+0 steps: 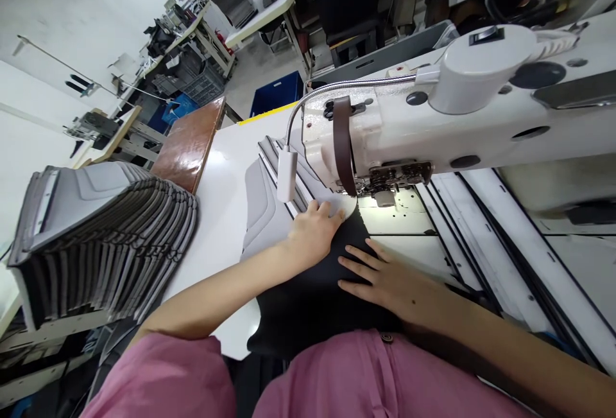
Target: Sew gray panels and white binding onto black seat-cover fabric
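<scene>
A light grey padded fabric panel (pixel 262 203) with black and white strips lies under the sewing machine's head (pixel 341 142). Joined to or lying over its near side is a black fabric piece (pixel 308 302), which hangs toward my lap. My left hand (pixel 315 232) is closed on the grey panel close to the needle area, fingers bent and thumb toward the seam. Spread and flat, my right hand (pixel 385 273) rests on the right edge of the black fabric. The needle itself is hidden behind a brown strap (pixel 343 142).
A tall stack of grey panels (pixel 106 238) stands at the left, near a brown board (pixel 192 139). A small lamp (pixel 287 174) on a bendable neck hangs over the work. Long white strips (pixel 481 244) lie at right. Beyond the table is a blue crate (pixel 276 94); a person sits farther back.
</scene>
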The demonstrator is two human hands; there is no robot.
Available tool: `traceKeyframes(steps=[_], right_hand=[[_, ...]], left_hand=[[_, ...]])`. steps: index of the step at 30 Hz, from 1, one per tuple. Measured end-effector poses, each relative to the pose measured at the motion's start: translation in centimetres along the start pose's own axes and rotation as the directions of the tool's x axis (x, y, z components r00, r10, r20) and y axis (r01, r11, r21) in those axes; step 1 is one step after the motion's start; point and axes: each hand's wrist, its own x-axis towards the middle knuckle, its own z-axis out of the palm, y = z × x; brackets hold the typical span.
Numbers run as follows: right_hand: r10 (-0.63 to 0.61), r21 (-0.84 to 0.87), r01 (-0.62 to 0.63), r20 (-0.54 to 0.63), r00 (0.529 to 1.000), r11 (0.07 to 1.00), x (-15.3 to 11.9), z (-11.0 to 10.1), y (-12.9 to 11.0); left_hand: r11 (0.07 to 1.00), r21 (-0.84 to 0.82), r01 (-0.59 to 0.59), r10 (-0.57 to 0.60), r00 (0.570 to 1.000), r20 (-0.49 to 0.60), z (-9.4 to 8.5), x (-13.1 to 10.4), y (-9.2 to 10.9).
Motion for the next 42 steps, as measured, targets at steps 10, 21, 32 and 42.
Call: traceKeyframes(steps=[10, 21, 32, 42], right_hand=[[0.141, 0.014, -0.142, 0.016, 0.990, 0.990, 2.4, -2.6, -0.3], [0.203, -0.287, -0.246, -0.169, 0.964, 0.926, 5.6, 1.3, -0.9], [0.402, 0.242, -0.326, -0.427, 0.810, 0.914, 2.6, -2.0, 1.1], [0.440, 0.204, -0.393, -0.310, 0.843, 0.897, 3.2, -1.6, 2.9]], left_hand=[[0.966, -0.256, 0.035, -0.008, 0.994, 0.106, -0.3, 3.0, 1.6], [0.892, -0.452, 0.025, -0.137, 0.967, -0.216, 2.2, 4.4, 1.6], [0.803, -0.576, 0.155, -0.294, 0.943, -0.156, 2.6, -2.3, 3.4], [0.884, -0.464, 0.053, -0.118, 0.987, -0.112, 4.3, -2.2, 3.5]])
